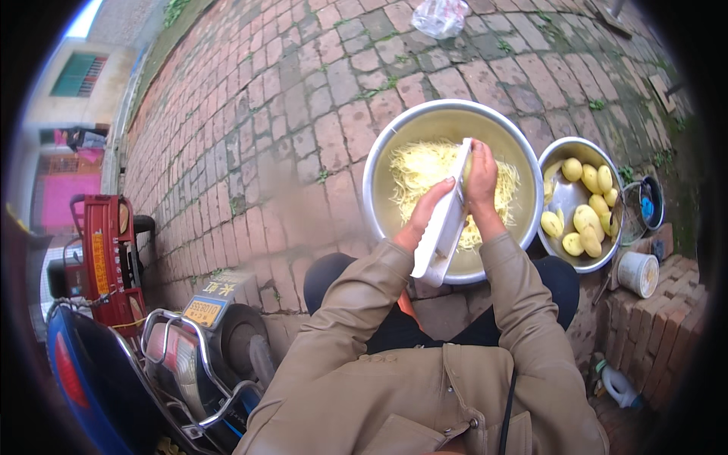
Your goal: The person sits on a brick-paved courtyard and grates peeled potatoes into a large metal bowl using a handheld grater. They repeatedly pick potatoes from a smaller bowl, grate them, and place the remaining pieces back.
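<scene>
My left hand grips the near left edge of a white plastic grater, which is tilted over a large metal basin. Against the grater's right face, my right hand presses a pale piece of peeled potato, mostly covered by the fingers. Fine yellow potato shreds lie heaped in the basin below both hands. To the right stands a smaller metal basin, close by the large one. It holds several peeled whole potatoes and some cut pieces.
A white bucket and stacked bricks stand at the right, near a dark pail and a plastic bottle. At left are a parked motorcycle and a red cargo tricycle. A clear plastic bag lies on the brick paving.
</scene>
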Demonstrator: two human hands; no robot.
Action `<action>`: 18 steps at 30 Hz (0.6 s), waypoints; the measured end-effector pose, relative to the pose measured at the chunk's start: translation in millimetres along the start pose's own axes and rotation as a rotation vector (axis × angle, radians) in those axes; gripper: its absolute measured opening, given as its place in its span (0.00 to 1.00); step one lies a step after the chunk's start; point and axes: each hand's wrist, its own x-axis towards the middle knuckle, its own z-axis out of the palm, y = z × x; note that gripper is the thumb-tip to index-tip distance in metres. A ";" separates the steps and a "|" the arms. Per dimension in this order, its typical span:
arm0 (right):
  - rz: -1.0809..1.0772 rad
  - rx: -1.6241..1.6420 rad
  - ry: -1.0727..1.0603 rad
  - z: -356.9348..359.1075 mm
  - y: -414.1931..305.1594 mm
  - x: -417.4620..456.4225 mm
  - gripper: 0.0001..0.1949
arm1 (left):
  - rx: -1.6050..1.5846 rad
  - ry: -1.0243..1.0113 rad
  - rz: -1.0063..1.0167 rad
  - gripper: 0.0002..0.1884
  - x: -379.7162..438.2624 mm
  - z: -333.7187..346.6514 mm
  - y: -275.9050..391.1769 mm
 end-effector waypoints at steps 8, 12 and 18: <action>-0.019 -0.148 0.130 0.5 -18.2 -6.1 0.18 | 0.050 0.017 -0.062 0.19 -4.4 -1.7 4.9; 0.031 -0.105 0.310 -15.0 24.6 24.8 0.20 | 0.031 -0.131 -0.127 0.28 -18.3 -9.5 -1.2; 0.517 0.197 0.039 -17.1 30.5 35.1 0.15 | -0.060 -0.074 -0.042 0.28 -7.6 -18.6 14.4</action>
